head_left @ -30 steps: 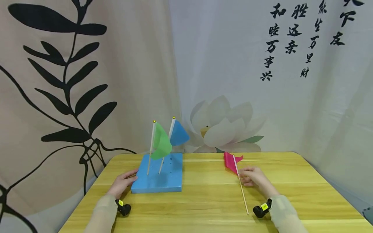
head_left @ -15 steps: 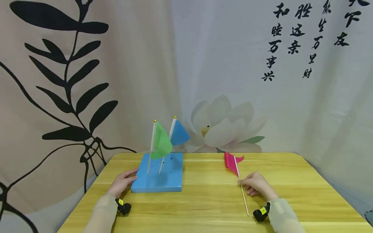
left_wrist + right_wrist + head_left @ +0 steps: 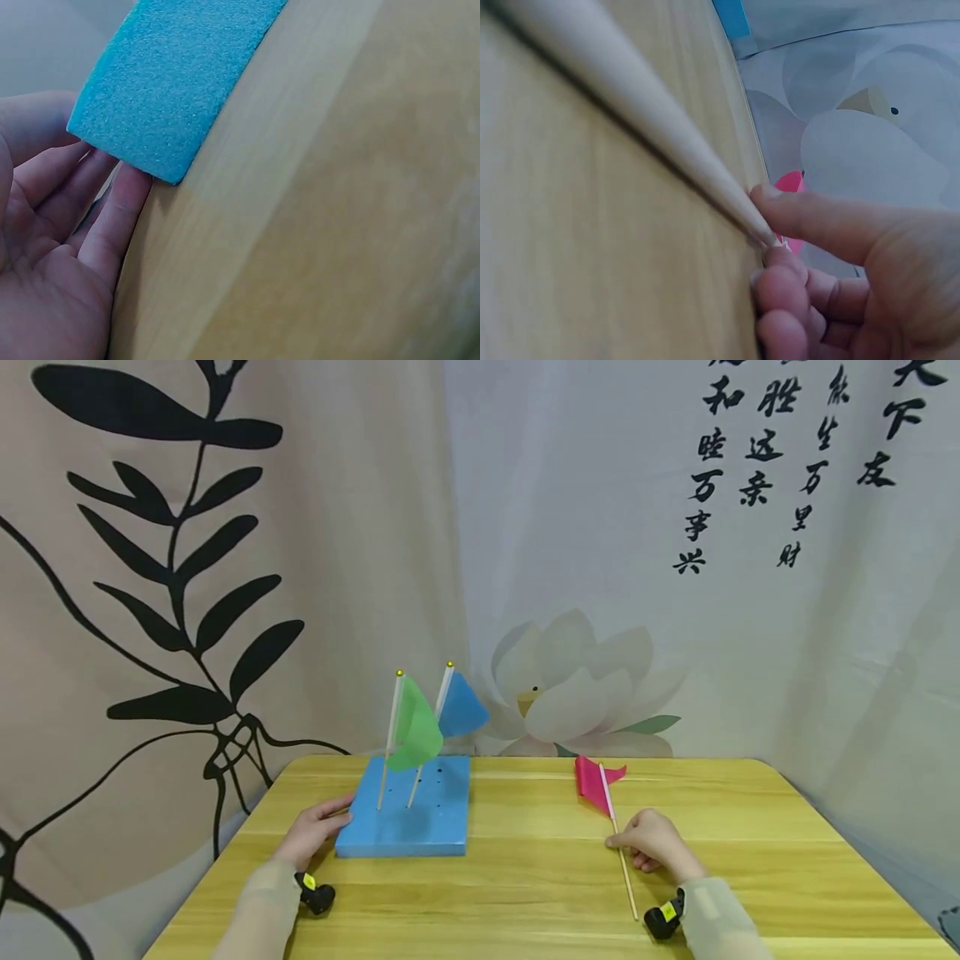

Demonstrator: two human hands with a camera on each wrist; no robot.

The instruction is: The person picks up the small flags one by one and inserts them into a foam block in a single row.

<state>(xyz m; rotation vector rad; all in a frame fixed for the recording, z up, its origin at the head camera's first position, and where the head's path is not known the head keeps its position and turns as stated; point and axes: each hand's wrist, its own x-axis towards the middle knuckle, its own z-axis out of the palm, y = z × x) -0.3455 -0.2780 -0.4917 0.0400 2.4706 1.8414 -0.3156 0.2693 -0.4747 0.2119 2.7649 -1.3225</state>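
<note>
My left hand (image 3: 307,835) rests against the left side of a blue foam block (image 3: 420,839), its fingers extended. In the left wrist view, fingertips (image 3: 135,184) touch the block's near edge (image 3: 161,112). A green flag (image 3: 416,727) and a blue flag (image 3: 461,706) on thin sticks stand in the block, which has several small holes. On the right, my right hand (image 3: 652,839) pinches the wooden stick of a pink flag (image 3: 592,783) between thumb and fingers. Up close, the stick (image 3: 660,112) runs from the fingertips toward the camera, low over the wood.
A wooden table (image 3: 536,893) lies under everything. Behind its far edge hangs a pale curtain (image 3: 360,568) printed with dark leaves, a lotus and writing. Black wrist cameras sit on both wrists, the right one (image 3: 663,920) near the stick's lower end.
My right hand has slid down the pink flag's stick, away from the cloth, toward its lower end. The pink flag has barely moved. My left hand stays at the block.
</note>
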